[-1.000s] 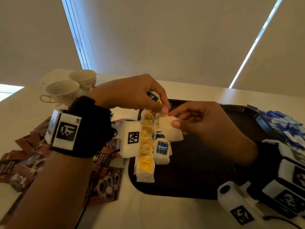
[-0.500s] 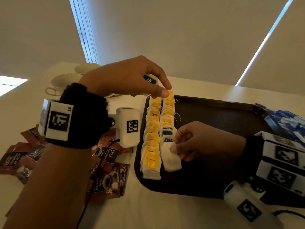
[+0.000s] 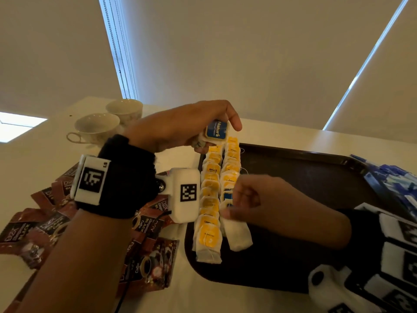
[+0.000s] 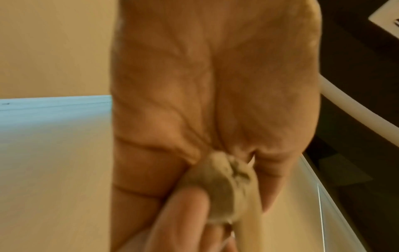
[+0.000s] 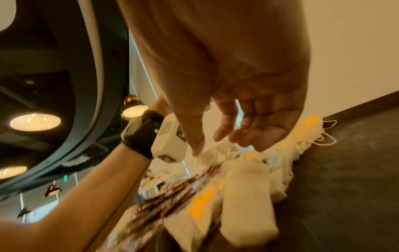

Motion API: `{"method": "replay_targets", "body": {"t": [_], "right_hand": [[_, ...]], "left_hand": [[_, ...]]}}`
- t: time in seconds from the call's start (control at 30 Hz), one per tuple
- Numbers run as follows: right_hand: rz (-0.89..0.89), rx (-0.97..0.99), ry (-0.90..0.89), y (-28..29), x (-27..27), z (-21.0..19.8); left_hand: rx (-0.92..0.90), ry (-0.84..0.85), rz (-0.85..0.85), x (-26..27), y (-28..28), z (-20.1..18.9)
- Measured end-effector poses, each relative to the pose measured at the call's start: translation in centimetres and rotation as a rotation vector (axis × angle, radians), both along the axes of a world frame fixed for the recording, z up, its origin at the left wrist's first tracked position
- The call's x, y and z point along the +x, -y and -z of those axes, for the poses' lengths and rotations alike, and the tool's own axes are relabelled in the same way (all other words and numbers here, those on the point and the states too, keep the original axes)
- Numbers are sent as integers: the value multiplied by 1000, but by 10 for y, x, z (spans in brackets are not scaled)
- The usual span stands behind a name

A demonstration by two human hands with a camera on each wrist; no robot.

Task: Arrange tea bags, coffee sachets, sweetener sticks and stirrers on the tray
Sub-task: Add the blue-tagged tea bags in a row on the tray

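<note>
A dark brown tray carries two rows of overlapping tea bags, the left row and the right row, most with yellow tags. My left hand hovers over the far end of the rows and grips a small bunch of tea bags, the front one with a blue tag; the left wrist view shows a crumpled bag held in my left hand. My right hand hangs with loose fingers over a plain white tea bag at the near end of the right row, a fingertip at its top edge.
Brown coffee sachets lie scattered on the table left of the tray. Blue and white sweetener sticks are heaped at the tray's right edge. Two cups stand at the back left. The tray's middle and right part is bare.
My right hand carried the white tea bag from beside the left hand down to the near end of the right row and loosened its hold. The left hand stayed over the rows' far end.
</note>
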State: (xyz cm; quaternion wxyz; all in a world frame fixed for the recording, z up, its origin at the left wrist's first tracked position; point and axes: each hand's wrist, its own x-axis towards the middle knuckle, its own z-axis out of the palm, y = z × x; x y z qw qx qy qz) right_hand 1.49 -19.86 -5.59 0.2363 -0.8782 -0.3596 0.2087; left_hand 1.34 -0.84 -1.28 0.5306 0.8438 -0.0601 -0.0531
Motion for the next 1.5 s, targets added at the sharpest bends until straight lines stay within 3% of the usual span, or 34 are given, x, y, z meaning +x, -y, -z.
{"method": "replay_targets", "body": {"t": [0.13,0.23,0.5,0.57,0.63,0.8,1.03,1.1,1.33,1.5], "right_hand": [[220,438,-151,-11,6,-21],[338,600,-364,-15,7,-30],[395,742,-191,-2,19,-24],[371,746,-185,4,20,-22],[296,684,-258,10,20,-20],[-70,122,-457,21,17,-18],[-223,-134,-485,14,22,0],[-210,-156,-429,9,24,5],[-187,-179,20,-5,20,18],[-205,-104,200,-1,11,21]], "left_hand": [[-201,-73,63,-1,2,0],[-135,-60,55,2,8,4],[153,113,173,0,8,2],[192,90,154,-2,6,0],[210,45,144,-6,4,-3],[199,125,13,-16,-13,-13],[222,101,-16,-20,-21,-14],[224,93,-12,-19,-19,-14],[239,82,6,-15,-17,-12],[256,85,-4,-14,-21,-11]]}}
